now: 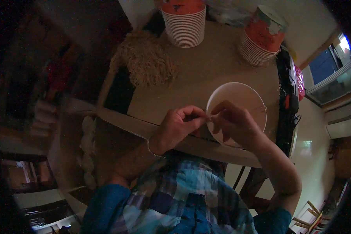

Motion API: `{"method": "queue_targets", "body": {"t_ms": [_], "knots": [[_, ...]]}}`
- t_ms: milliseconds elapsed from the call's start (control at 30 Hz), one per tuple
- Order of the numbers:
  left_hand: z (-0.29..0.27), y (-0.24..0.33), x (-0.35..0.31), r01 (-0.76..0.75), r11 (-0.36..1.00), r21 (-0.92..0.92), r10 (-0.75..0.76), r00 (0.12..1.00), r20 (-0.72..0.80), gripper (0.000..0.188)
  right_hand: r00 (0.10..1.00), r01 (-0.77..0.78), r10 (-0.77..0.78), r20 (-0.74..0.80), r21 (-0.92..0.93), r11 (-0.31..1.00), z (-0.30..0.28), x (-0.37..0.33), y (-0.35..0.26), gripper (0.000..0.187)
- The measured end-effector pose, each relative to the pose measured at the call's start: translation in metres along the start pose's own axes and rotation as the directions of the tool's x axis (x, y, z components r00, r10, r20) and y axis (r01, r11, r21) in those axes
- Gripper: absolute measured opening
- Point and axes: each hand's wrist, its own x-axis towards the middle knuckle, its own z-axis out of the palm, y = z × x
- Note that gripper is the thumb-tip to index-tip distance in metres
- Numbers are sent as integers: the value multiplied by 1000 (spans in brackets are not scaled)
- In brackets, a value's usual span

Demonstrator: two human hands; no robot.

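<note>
A large round white paper tub (243, 93) stands open end up near the table's front edge. At the left side of its rim my left hand (176, 126) and my right hand (234, 121) meet, thumb and fingers pinched together. Whatever lies between the fingertips is too small and dim to name. Part of my right hand covers the tub's inside. A short bit of tan string (263, 109) shows on the rim's right side. Beyond my left hand lies a loose bundle of tan fibre strands (148, 60).
At the back of the brown tabletop (197, 72) stands a stack of nested red-and-white tubs (185, 29). Another stack (261, 37) sits at the back right. Dark objects (286, 105) line the right edge. A wooden chair (310, 218) is at the lower right.
</note>
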Motion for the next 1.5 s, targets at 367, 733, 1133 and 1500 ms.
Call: {"method": "queue_targets", "body": {"t_ms": [367,733,1133,1500], "knots": [[1,-5,6,26,1000,9,-26,1000,14,14,998,59,-62,-33,-64,996,1,-3,0,17],[5,-4,1,-83,990,118,89,995,-48,12,997,-3,-13,-77,-209,978,6,0,-7,16],[10,-14,-2,-399,791,465,482,873,-71,9,993,-88,82,-89,-68,994,9,1,-10,13],[12,-11,-4,-427,724,542,544,837,-66,11,996,56,-64,-68,-118,991,9,3,-4,6]]}}
